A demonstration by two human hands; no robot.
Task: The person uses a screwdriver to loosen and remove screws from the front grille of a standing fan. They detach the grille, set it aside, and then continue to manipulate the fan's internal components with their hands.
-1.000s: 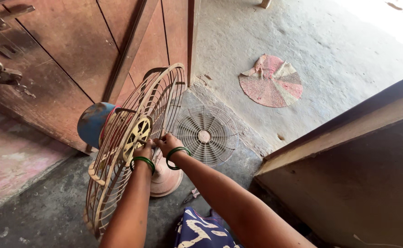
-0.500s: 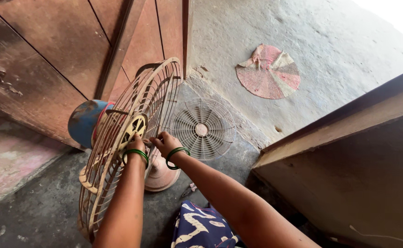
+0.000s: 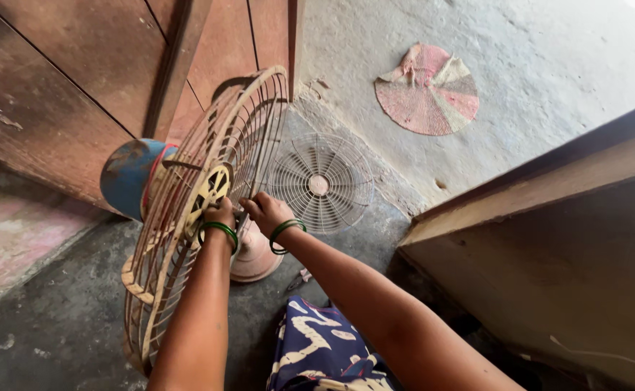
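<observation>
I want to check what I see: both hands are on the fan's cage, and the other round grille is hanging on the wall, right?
Not quite. In the head view the other round grille lies flat on the floor. The left hand and right hand are on the fan's cage.

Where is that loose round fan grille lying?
The loose grille lies flat on the floor just right of the standing fan, beyond the right hand.

Home doorway: you sit on a bare concrete floor (image 3: 563, 51) beside the worn wooden door (image 3: 78, 80); woven mat (image 3: 427, 88) lies beyond it.
</observation>
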